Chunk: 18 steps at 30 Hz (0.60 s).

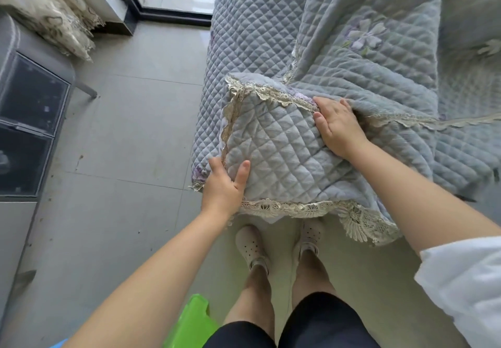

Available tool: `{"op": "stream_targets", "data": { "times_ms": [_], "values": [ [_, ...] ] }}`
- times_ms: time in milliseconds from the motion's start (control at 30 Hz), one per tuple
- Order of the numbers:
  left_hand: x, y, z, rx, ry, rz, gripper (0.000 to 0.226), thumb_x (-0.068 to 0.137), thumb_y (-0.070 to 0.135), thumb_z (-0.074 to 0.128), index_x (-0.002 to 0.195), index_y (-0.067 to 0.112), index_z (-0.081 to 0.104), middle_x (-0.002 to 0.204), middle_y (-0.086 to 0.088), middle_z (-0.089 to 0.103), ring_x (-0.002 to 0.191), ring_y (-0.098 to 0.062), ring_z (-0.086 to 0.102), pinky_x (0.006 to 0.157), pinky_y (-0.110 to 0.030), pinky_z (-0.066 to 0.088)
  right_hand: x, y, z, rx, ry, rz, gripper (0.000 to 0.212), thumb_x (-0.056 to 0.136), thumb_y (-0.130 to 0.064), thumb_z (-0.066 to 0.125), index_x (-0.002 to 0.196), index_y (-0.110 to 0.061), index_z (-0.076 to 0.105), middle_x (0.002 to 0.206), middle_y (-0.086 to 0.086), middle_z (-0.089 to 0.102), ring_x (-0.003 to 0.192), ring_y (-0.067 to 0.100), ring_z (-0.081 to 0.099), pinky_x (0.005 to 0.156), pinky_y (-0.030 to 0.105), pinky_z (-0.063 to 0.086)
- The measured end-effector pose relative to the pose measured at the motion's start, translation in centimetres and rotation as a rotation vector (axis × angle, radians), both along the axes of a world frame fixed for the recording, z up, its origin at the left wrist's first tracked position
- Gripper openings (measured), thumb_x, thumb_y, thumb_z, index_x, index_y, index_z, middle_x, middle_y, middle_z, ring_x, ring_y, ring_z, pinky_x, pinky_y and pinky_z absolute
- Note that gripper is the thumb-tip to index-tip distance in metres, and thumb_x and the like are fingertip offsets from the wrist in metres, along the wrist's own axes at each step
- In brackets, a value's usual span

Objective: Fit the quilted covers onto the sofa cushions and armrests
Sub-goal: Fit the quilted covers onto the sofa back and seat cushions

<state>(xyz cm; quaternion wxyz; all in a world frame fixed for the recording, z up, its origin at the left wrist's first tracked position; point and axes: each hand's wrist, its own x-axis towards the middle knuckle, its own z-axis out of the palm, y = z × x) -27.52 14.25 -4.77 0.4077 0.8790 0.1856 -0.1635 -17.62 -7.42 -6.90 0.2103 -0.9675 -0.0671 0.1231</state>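
At the far left, a grey cabinet with dark transparent doors [28,119] is seen, and above it a cream curtain with a lace edge [51,14] hangs down to the grey tiled floor [122,119]. At the bottom edge, a bright green plastic object [189,320] is partly visible beside the person's legs.

The left hand [223,185] is placed at the lower left edge of the grey quilted cover with beige lace trim [273,155]. The thumb lies on the quilted face and the other fingers go behind the lace edge, so the cover is pinched there. This cover is draped over the front end of the sofa armrest, and its lace border hangs down just above the two pale perforated clogs [250,244] worn by the person.

The right hand [337,126] is pressed on the upper right corner of the same cover, with the fingers bent over the fold and into the cloth; the fabric is gripped there. A white sleeve [466,288] is seen on the right arm.

Further right, more grey quilted fabric with a purple embroidered flower [366,37] is spread over the sofa seat.
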Motion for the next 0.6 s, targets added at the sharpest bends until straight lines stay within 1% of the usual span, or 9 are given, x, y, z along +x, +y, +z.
{"op": "stream_targets", "data": {
  "times_ms": [33,67,100,267,400,467,533,567,600],
  "values": [
    [-0.9,0.0,-0.2,0.037,0.011,-0.008,0.056,0.088,0.055,0.041,0.110,0.004,0.032,0.099,-0.013,0.059,0.097,-0.032,0.058,0.074,-0.033,0.042,0.0,-0.1,-0.1,0.008,-0.005,0.000,0.075,0.081,-0.048,0.012,0.142,-0.009,0.033,0.148,0.009,0.035,0.138,0.021,0.027,0.115,0.031,0.004],
    [-1.9,-0.2,-0.3,0.075,0.023,-0.021,0.052,0.090,0.045,0.045,0.116,0.002,0.032,0.109,-0.016,0.059,0.103,-0.034,0.057,0.079,-0.035,0.043,-0.1,-0.1,0.0,0.011,-0.015,0.002,0.081,0.078,-0.053,0.008,0.142,-0.010,0.032,0.148,0.008,0.033,0.139,0.020,0.026,0.115,0.032,0.004],
    [-2.9,-0.4,-0.3,0.105,0.038,-0.037,0.052,0.091,0.042,0.046,0.120,0.003,0.030,0.115,-0.018,0.058,0.105,-0.035,0.056,0.081,-0.037,0.044,-0.3,-0.1,-0.1,0.009,-0.028,0.009,0.087,0.073,-0.056,0.004,0.142,-0.012,0.032,0.150,0.008,0.031,0.140,0.020,0.024,0.114,0.031,0.004],
    [-2.3,-0.6,-1.5,0.221,0.230,-0.117,0.059,0.091,0.048,0.041,0.127,0.003,0.025,0.123,-0.022,0.049,0.111,-0.038,0.051,0.085,-0.041,0.042,-1.3,-0.6,-0.1,-0.041,-0.026,-0.027,0.095,0.065,-0.064,-0.001,0.145,-0.020,0.027,0.154,0.004,0.021,0.143,0.021,0.015,0.115,0.034,-0.001],
    [-1.6,-0.3,-0.7,0.266,0.182,-0.130,0.074,0.085,0.058,0.046,0.132,0.003,0.028,0.134,-0.015,0.031,0.128,-0.032,0.034,0.104,-0.041,0.030,-1.4,-0.8,-0.2,-0.025,-0.032,-0.045,0.095,0.066,-0.064,-0.001,0.144,-0.018,0.029,0.154,0.004,0.022,0.143,0.021,0.017,0.116,0.034,0.001],
    [-1.3,0.4,0.5,0.260,0.057,-0.136,0.097,0.071,0.072,0.040,0.136,0.001,0.026,0.141,-0.015,0.023,0.133,-0.030,0.024,0.109,-0.040,0.022,-1.5,-1.1,0.1,0.034,-0.096,-0.052,0.084,0.076,-0.057,0.012,0.136,-0.007,0.043,0.144,0.015,0.039,0.135,0.030,0.034,0.114,0.040,0.016],
    [0.1,0.6,1.8,0.223,-0.138,-0.113,0.107,0.061,0.073,0.033,0.137,-0.002,0.027,0.142,-0.017,0.024,0.133,-0.030,0.024,0.110,-0.040,0.022,-1.6,-1.5,0.1,-0.023,-0.373,-0.066,0.057,0.083,-0.037,0.036,0.117,0.004,0.057,0.120,0.025,0.058,0.114,0.039,0.052,0.098,0.050,0.039],
    [1.2,0.5,2.4,0.218,-0.220,-0.109,0.104,0.063,0.070,0.037,0.137,-0.002,0.027,0.142,-0.019,0.026,0.133,-0.030,0.026,0.109,-0.039,0.024,-1.8,-1.9,-0.1,-0.109,-0.503,-0.087,0.045,0.082,-0.026,0.044,0.113,0.003,0.059,0.114,0.025,0.061,0.110,0.037,0.053,0.091,0.053,0.043],
    [2.2,0.4,2.9,0.218,-0.272,-0.117,0.099,0.068,0.066,0.046,0.138,-0.002,0.027,0.142,-0.019,0.027,0.133,-0.030,0.027,0.110,-0.037,0.024,-1.8,-2.4,-0.1,-0.189,-0.548,-0.114,0.040,0.080,-0.019,0.050,0.115,-0.001,0.056,0.116,0.024,0.060,0.113,0.035,0.047,0.090,0.054,0.041]
  ]
}}
